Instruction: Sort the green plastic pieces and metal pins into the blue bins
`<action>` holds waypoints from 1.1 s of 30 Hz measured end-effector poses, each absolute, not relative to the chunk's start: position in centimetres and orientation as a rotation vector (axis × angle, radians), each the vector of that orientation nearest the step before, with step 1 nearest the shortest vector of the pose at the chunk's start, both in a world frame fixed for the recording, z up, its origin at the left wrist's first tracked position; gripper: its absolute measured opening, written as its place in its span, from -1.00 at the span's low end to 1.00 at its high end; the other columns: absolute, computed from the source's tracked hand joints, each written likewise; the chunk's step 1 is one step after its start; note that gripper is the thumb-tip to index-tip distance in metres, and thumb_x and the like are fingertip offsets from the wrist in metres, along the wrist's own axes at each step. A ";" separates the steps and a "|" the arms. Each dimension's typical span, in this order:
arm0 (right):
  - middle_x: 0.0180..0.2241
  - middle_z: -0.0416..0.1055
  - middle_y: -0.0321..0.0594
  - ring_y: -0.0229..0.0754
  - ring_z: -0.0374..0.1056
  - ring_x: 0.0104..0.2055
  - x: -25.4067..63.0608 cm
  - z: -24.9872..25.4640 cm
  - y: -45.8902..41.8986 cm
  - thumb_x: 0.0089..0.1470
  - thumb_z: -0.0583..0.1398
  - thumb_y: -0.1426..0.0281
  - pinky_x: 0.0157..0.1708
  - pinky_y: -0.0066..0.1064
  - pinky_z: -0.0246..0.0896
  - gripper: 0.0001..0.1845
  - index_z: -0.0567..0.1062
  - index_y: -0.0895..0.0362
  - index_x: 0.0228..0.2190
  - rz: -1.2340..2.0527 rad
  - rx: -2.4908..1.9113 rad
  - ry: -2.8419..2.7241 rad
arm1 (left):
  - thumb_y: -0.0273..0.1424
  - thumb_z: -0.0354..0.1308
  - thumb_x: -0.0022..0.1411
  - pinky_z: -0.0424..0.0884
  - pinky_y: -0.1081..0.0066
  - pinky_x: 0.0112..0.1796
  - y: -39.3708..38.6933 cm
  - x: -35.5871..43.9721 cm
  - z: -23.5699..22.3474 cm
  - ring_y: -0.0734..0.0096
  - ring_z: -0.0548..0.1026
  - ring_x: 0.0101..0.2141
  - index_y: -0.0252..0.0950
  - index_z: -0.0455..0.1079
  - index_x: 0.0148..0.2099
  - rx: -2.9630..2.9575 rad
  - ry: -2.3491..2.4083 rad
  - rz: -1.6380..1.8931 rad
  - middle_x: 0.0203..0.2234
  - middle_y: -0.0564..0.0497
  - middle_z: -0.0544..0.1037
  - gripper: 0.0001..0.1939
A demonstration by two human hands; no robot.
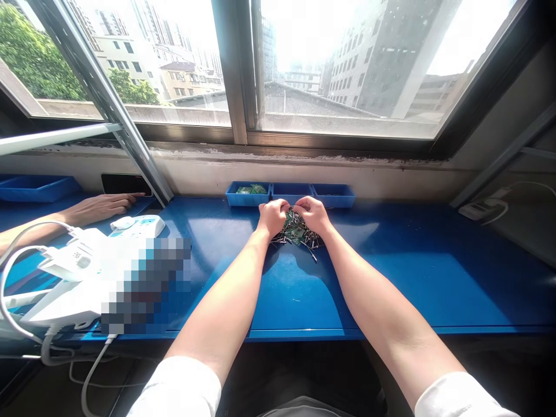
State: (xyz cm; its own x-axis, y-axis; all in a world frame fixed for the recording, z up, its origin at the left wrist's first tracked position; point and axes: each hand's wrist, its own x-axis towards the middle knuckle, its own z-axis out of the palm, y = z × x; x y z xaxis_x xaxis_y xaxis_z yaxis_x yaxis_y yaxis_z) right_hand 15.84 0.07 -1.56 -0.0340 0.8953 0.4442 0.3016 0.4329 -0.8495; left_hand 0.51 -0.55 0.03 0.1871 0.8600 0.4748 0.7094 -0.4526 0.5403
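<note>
A pile of small dark cylindrical parts with thin metal leads (310,237), mixed with green pieces that look like circuit boards (295,233), lies on the blue tabletop (299,295). My left hand (273,217) is at the far left edge of this pile, its thumb and fingers pinched together. Opposite it, my right hand (313,214) pinches in the same way, the fingertips of both hands close to each other. Whatever sits between the fingers is too small to make out.
Behind the pile stand joined blue bins (292,190); the left one holds green pieces (251,189). At left are a white power strip (145,225) with plugs and cables, a pixelated object (147,284), and another person's hand (108,205) by a dark phone-like slab (124,184). Metal posts (139,156) rise nearby.
</note>
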 end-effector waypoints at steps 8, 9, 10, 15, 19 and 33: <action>-0.50 0.50 -0.25 -0.22 0.36 -0.45 16.1 -0.7 -0.6 0.07 0.08 0.15 -0.35 -0.35 0.24 -0.66 0.48 0.12 -0.51 0.511 -1.275 -1.644 | -0.31 -0.11 0.29 0.21 0.33 -0.03 -0.9 0.8 0.4 0.31 0.48 -0.14 -0.18 0.44 -0.16 2.228 1.550 1.098 -0.25 0.02 0.59 -0.71; -0.51 0.50 -0.25 -0.21 0.37 -0.44 16.0 -0.7 -0.6 0.08 0.08 0.14 -0.32 -0.34 0.25 -0.63 0.47 0.12 -0.53 0.506 -1.280 -1.639 | -0.31 -0.11 0.28 0.22 0.34 -0.03 -0.9 0.8 0.4 0.32 0.48 -0.14 -0.18 0.44 -0.16 2.234 1.542 1.111 -0.24 0.03 0.58 -0.72; -0.52 0.50 -0.24 -0.21 0.38 -0.43 16.0 -0.7 -0.6 0.07 0.08 0.13 -0.31 -0.33 0.26 -0.62 0.47 0.12 -0.54 0.515 -1.277 -1.628 | -0.32 -0.10 0.28 0.22 0.34 -0.04 -0.9 0.8 0.4 0.32 0.48 -0.15 -0.18 0.44 -0.17 2.240 1.539 1.117 -0.24 0.03 0.58 -0.72; -0.48 0.49 -0.24 -0.16 0.43 -0.39 15.8 -0.6 -0.6 -0.08 0.21 0.14 -0.32 -0.32 0.32 -0.70 0.48 0.12 -0.40 0.709 -1.080 -1.476 | -0.32 -0.09 0.28 0.22 0.32 -0.05 -0.5 0.6 0.1 0.30 0.48 -0.16 -0.19 0.44 -0.20 2.225 1.578 1.122 -0.26 0.02 0.59 -0.73; -0.43 0.50 -0.21 -0.15 0.43 -0.37 15.8 -0.3 -0.7 -0.12 0.21 0.16 -0.32 -0.32 0.33 -0.70 0.48 0.13 -0.41 0.775 -1.035 -1.425 | -0.30 -0.10 0.28 0.20 0.31 -0.02 -0.5 0.6 0.1 0.30 0.47 -0.12 -0.20 0.43 -0.15 2.221 1.545 1.176 -0.20 0.01 0.57 -0.71; -0.02 0.38 -0.11 0.03 0.13 0.12 19.5 -0.5 0.9 -0.16 0.16 0.39 0.11 -0.13 0.07 -0.33 0.32 0.16 0.07 0.289 -1.572 -1.339 | -0.36 -0.05 0.20 0.20 0.21 -0.01 0.4 0.3 -0.9 0.21 0.39 -0.02 -0.23 0.36 -0.08 2.062 1.781 1.186 -0.06 -0.05 0.48 -0.72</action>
State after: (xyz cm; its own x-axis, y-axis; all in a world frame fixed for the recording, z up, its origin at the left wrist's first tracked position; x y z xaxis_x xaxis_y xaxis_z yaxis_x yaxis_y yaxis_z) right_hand 19.47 0.89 -0.50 0.3558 0.8431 0.4032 0.6019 0.1233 -0.7890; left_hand 0.31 0.44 -0.94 -0.0295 0.8933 0.4485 0.7581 -0.2725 0.5925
